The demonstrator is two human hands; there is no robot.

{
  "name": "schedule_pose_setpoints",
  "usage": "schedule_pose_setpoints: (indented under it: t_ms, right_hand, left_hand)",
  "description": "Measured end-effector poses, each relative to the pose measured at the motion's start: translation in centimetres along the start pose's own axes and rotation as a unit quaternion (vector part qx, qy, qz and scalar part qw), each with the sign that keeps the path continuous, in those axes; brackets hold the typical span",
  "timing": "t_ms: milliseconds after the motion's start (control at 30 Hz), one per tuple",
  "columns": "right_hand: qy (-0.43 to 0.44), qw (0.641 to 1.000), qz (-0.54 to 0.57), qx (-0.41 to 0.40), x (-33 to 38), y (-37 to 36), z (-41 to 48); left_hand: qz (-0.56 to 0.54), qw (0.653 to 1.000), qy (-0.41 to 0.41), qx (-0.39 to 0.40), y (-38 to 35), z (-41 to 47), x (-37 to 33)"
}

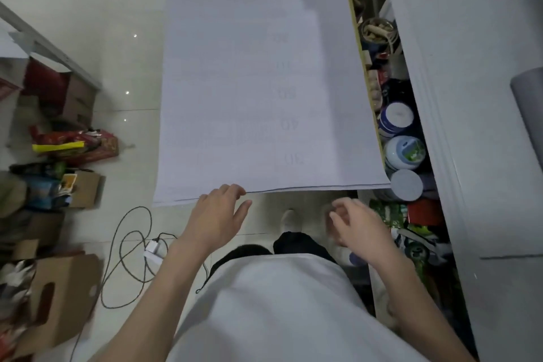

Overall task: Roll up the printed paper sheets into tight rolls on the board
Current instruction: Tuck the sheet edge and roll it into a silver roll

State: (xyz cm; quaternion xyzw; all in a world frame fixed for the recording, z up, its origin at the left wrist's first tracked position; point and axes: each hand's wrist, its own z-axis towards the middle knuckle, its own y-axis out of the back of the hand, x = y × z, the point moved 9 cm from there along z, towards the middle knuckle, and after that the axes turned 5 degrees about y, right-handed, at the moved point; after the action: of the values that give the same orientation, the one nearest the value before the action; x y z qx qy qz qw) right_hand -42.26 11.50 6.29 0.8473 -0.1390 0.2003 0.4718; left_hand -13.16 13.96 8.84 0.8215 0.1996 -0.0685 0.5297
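Printed paper sheets point(252, 97): lying flat on the board point(360, 47), near edge facing me.
My left hand point(217, 214): reaching out open, fingertips at that edge.
My right hand point(358, 223): hovering apart, loosely curled, empty.

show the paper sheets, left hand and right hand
paper sheets point(235, 82): head view, top sheet's middle
left hand point(219, 213): head view, its back
right hand point(357, 223): head view, its back
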Motion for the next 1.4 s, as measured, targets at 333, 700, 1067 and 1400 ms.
schedule_pose_setpoints:
  t_ms: [333, 700, 1067, 1400]
  right_hand:
    - [0.086, 0.989, -0.104, 0.059, 4.4, -0.9, 8.6]
    - [0.082, 0.981, -0.165, 0.06, 2.7, -3.9, 11.6]
    - [0.128, 0.984, -0.121, -0.016, 3.6, -2.0, 12.3]
    - [0.083, 0.994, -0.032, -0.059, 3.9, 0.3, 15.4]
  left_hand:
    - [0.021, 0.998, 0.053, 0.021, -1.6, 4.1, 2.5]
    - [0.016, 0.999, 0.022, 0.035, -3.8, 6.8, 5.0]
    - [0.001, 1.0, -0.019, -0.003, -2.6, 7.9, 5.5]
    - [-0.122, 0.992, 0.022, 0.015, -0.7, 11.6, 7.1]
